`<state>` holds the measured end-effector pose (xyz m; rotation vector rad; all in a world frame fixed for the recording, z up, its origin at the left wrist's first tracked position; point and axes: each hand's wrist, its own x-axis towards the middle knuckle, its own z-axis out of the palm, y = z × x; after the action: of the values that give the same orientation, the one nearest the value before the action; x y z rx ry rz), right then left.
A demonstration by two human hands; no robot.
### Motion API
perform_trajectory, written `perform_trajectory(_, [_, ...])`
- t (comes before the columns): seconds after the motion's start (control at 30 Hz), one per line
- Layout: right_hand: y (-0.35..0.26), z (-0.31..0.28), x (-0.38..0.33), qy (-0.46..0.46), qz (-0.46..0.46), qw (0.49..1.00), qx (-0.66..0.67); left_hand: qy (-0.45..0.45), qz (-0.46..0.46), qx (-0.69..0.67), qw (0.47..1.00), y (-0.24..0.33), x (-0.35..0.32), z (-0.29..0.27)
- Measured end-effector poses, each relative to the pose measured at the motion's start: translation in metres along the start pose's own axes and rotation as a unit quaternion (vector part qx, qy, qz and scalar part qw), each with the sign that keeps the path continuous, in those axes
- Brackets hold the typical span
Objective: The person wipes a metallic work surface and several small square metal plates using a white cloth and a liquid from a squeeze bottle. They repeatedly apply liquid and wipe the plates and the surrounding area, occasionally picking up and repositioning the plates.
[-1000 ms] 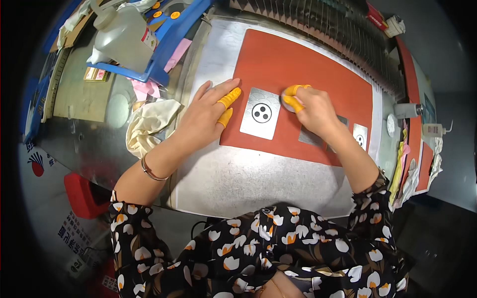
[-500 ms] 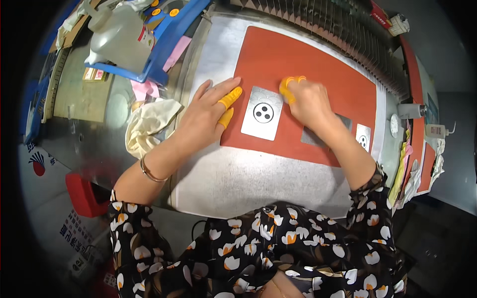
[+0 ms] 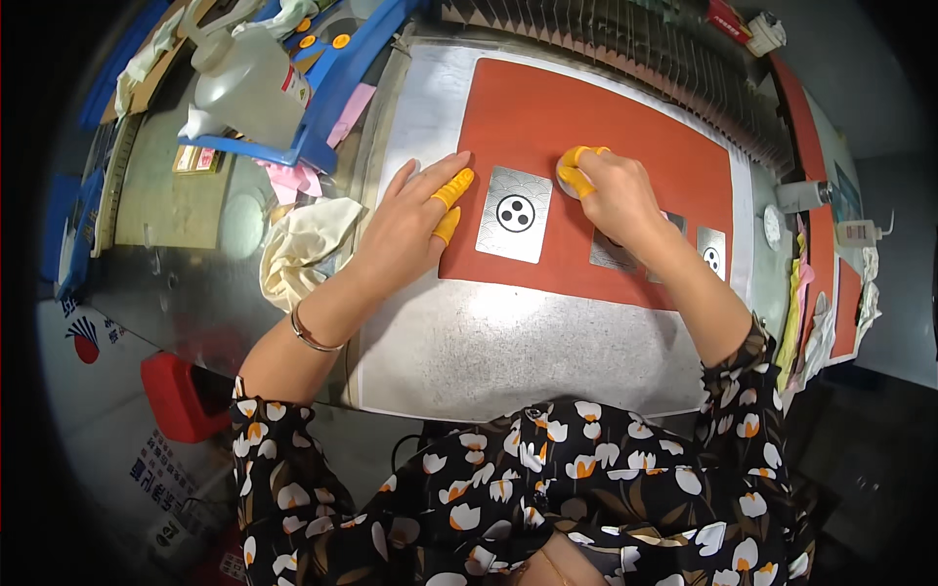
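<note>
A red-brown sheet lies on the metal work surface, with printed metal plates on it. One silver plate bears a black ring with three dots and a fine wave pattern. To its left, my left hand rests flat on the sheet's edge, fingers stretched, yellow finger cots on two digits. Just right of the plate, my right hand is curled with yellow-covered fingers bent down. A small pale edge shows beneath those fingers, but what it belongs to is hidden. Two similar plates lie beyond my right wrist: a darker one, partly covered, and a silver one.
A crumpled cream cloth lies beside my left forearm. Farther left, a translucent bottle stands in a blue tray. A rack of upright slats lines the back. At right are bottles and hanging cloths.
My right hand has shifted slightly right, showing a pale edge under its fingers. The view has moved a little; my left hand stays flat at the same place beside the plate.
</note>
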<state>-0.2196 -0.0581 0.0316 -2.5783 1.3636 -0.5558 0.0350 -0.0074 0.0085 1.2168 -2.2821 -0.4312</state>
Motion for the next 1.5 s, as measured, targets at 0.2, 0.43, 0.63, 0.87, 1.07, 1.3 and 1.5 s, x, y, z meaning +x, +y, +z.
perform_trajectory(0.2, [-0.021,0.014,0.011,-0.032,-0.018,0.999,0.011,0.005,0.009,-0.016,1.000,-0.002,0.001,-0.001])
perform_trajectory(0.43, [-0.019,0.014,0.019,-0.095,-0.032,0.994,0.050,-0.004,-0.008,-0.002,1.000,-0.001,-0.003,-0.003])
perform_trajectory(0.63, [-0.037,0.026,0.045,-0.094,-0.069,0.993,0.023,-0.006,0.000,0.013,1.000,-0.002,0.000,0.002])
perform_trajectory(0.87, [-0.029,0.022,0.026,-0.058,-0.032,0.997,0.028,-0.010,-0.002,0.016,1.000,0.002,0.001,0.001])
perform_trajectory(1.07, [-0.020,0.004,0.023,-0.047,-0.047,0.996,0.059,0.007,-0.004,0.004,1.000,0.000,-0.004,-0.001])
perform_trajectory(1.3, [-0.028,0.016,-0.013,-0.034,-0.041,0.998,0.037,-0.006,0.003,0.018,1.000,0.000,0.000,0.002])
perform_trajectory(1.5, [-0.056,0.025,0.013,-0.081,-0.050,0.995,0.026,-0.006,-0.002,0.012,1.000,-0.001,-0.002,0.001])
